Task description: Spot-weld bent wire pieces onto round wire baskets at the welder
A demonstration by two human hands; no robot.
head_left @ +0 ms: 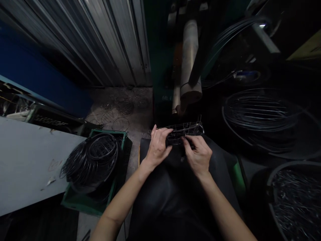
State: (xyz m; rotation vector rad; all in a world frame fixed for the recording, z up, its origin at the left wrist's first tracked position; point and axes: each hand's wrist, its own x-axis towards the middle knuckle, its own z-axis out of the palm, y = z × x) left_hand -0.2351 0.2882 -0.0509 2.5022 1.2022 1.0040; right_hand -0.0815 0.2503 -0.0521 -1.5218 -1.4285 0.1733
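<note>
Black apron (163, 197) covers your lap, dead centre. Just past its far edge, at 12 o'clock, the wire frame (187, 129) sits flat and crosswise in both hands, off any surface.

Left hand (157, 147): grip closed over the frame's left end, fingers curled across the top wires. Right hand (198, 155): grip pinched shut on the near edge about mid-frame. It's too dark to tell which wire.

My read: use the left hand as the anchor, hold the frame level, and let the right hand do the fine work. Pinch close to a joint so the thin wires don't bow.

- **9 o'clock:** green crate (107, 132) holding black wire rings (91, 160), with a white table (25, 160) just outboard.
- **4 o'clock:** bucket (269, 180) of small metal bits.
- **2 o'clock:** larger wire coil (260, 113).
- **Far 12:** machine cylinder (190, 60).
- **Far 11:** corrugated wall (105, 40).
</note>
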